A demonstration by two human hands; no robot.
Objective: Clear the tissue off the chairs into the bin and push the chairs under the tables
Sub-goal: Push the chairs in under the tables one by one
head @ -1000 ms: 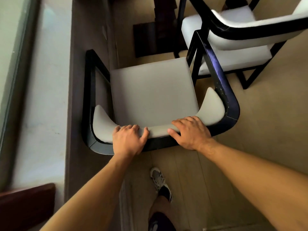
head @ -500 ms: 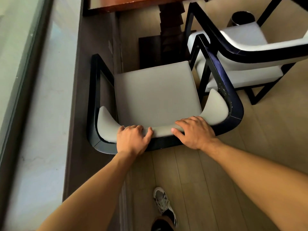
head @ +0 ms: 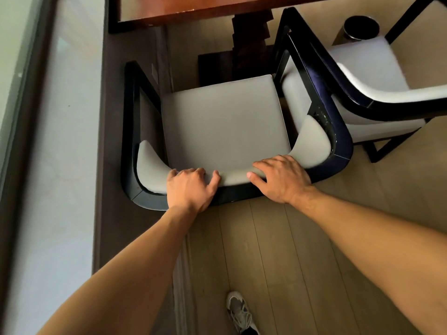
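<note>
Chair (head: pixel 227 122) in the middle of the frame is what you hold: your left hand (head: pixel 189 187) and right hand (head: pixel 281 177) both curl over the padded top of its curved backrest, set apart on either side of its middle, probably so the push runs straight. Its grey seat shows no tissue. The table (head: pixel 193 10) edge sits at the top of the frame, with the seat's front just short of it, so the chair is not yet under. A second chair (head: pixel 377 76) stands just beside it at the upper right; the dark bin (head: pixel 361 27) is behind that.
</note>
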